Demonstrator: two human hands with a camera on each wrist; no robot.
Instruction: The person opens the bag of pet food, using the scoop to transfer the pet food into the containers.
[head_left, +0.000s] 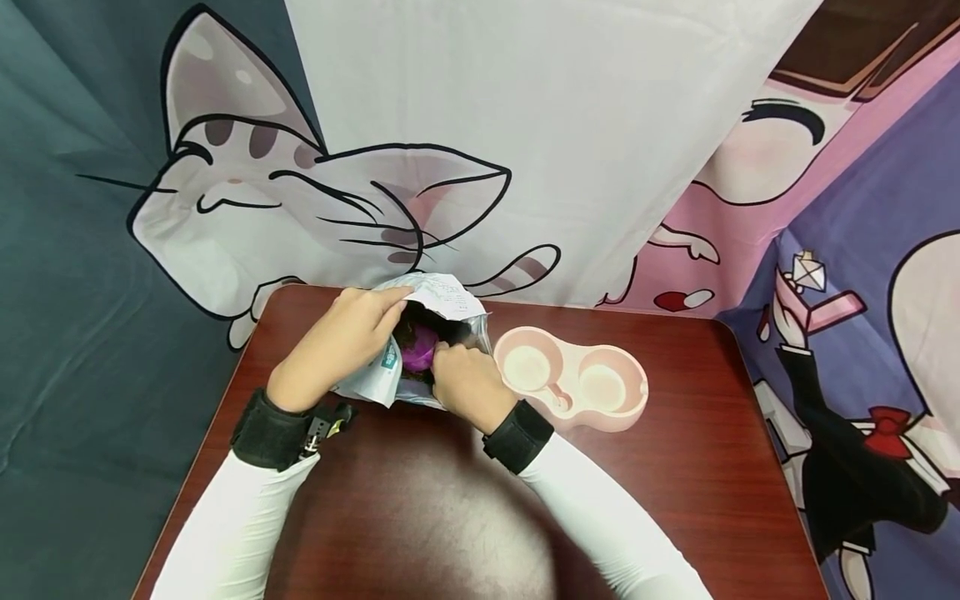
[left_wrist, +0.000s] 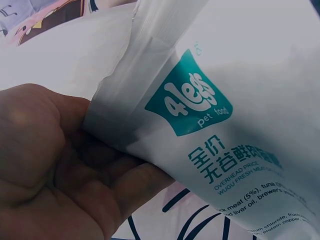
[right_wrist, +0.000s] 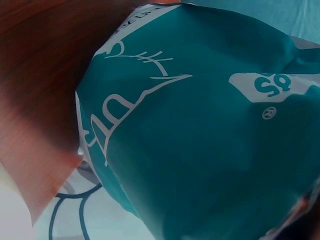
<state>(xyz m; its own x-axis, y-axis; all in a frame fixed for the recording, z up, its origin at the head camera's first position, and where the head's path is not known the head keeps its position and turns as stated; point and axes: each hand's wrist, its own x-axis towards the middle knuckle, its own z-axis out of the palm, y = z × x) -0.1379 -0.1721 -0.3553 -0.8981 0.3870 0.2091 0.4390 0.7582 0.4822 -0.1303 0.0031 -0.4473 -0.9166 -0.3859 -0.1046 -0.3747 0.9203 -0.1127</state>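
A white and teal pet food bag (head_left: 446, 296) sits near the table's back edge, its mouth open toward me. My left hand (head_left: 348, 333) grips the bag's rim at the left; in the left wrist view, the thumb and fingers of this hand (left_wrist: 65, 165) pinch the bag wall (left_wrist: 260, 120). At the bag's mouth, my right hand (head_left: 468, 379) has its fingers curled round the end of a purple scoop (head_left: 420, 348), whose rounded part lies inside the bag. The fingertips are hidden. Only the bag's teal side (right_wrist: 200, 140) fills the right wrist view.
A pink double pet bowl (head_left: 570, 379) with two round hollows stands right of the bag, close to my right hand. The brown wooden table (head_left: 675, 467) ends at a back edge against a printed cartoon curtain (head_left: 600, 167).
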